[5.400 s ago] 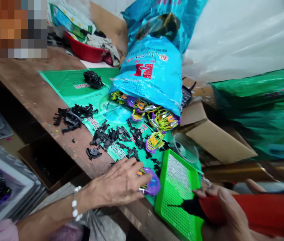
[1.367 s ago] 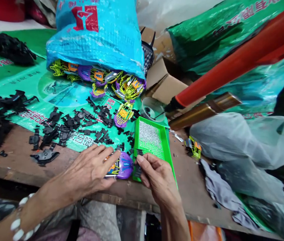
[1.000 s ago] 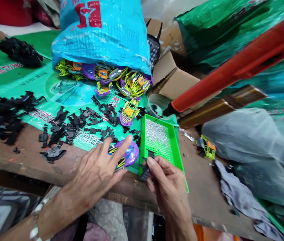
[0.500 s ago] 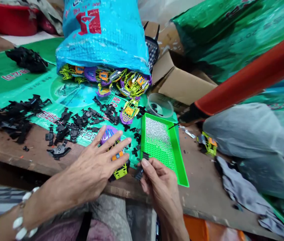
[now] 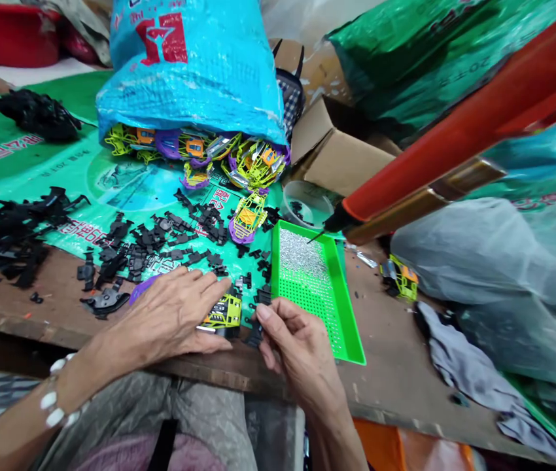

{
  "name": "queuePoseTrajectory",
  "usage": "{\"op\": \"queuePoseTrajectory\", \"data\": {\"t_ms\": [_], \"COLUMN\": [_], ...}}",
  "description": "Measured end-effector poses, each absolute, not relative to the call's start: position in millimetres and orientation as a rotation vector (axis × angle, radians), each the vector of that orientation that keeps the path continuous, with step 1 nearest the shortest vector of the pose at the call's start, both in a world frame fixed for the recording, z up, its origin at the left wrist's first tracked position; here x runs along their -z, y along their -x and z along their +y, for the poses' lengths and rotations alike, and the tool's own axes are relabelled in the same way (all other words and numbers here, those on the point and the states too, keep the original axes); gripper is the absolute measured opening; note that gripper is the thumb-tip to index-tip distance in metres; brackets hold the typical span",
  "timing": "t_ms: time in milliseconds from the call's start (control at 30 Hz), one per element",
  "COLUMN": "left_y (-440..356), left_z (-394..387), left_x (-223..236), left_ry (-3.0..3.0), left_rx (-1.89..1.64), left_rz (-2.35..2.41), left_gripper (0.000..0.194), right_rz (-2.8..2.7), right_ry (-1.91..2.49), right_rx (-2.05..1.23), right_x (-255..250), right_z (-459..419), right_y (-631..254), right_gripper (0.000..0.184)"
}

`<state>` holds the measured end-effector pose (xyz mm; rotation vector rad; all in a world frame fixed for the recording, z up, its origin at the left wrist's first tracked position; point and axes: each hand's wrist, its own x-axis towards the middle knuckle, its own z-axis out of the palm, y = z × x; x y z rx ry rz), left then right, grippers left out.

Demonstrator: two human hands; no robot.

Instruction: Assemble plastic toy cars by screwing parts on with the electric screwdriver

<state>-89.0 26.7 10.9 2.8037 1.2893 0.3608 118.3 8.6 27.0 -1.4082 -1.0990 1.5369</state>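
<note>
My left hand (image 5: 180,314) lies over a yellow-green and purple toy car body (image 5: 229,310), fingers together along its far side and thumb along the near side. Much of the car is hidden under the palm; its purple end pokes out at the left. My right hand (image 5: 297,347) pinches a small black plastic part (image 5: 254,335) between thumb and fingers, just right of the car. Beside that hand stands a green tray (image 5: 354,327) of tiny silver screws (image 5: 302,252). Above it hangs a red screwdriver-like tool (image 5: 405,163), its thin bit pointing into the tray.
Loose black plastic parts (image 5: 140,252) are strewn across the green sheet (image 5: 82,98). A blue sack (image 5: 190,78) spills more toy car bodies (image 5: 248,216). Behind the tray are a clear round tub (image 5: 324,212) and a cardboard box (image 5: 347,157). A grey cloth (image 5: 464,360) lies at right.
My left hand has gone from spread fingers to being closed over the car, which has turned and shifted. My right hand with the black part has moved slightly left. The view shifted slightly.
</note>
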Motion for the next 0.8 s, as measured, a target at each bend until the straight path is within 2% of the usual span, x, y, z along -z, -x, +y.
{"op": "queuePoseTrajectory", "data": {"t_ms": [67,300,800], "left_y": [88,85,82], "left_z": [27,30,28], "left_x": [-11,-15,-9], "left_ry": [-2.821,-2.835,-2.689], "left_rx": [-0.352,-0.440,-0.448], "left_rz": [1.270,1.215,1.223], "left_gripper": [0.070,0.068,0.052], "right_rz": [-1.119,-1.153,-1.509], "right_ry": [1.399,1.433,1.753], "right_rx": [-1.566,-1.662,-1.333], "right_x": [-27,-25,-28], "right_z": [15,20,20], "right_y": [-114,-110,-113], "right_gripper": [0.044,0.046,0.053]}}
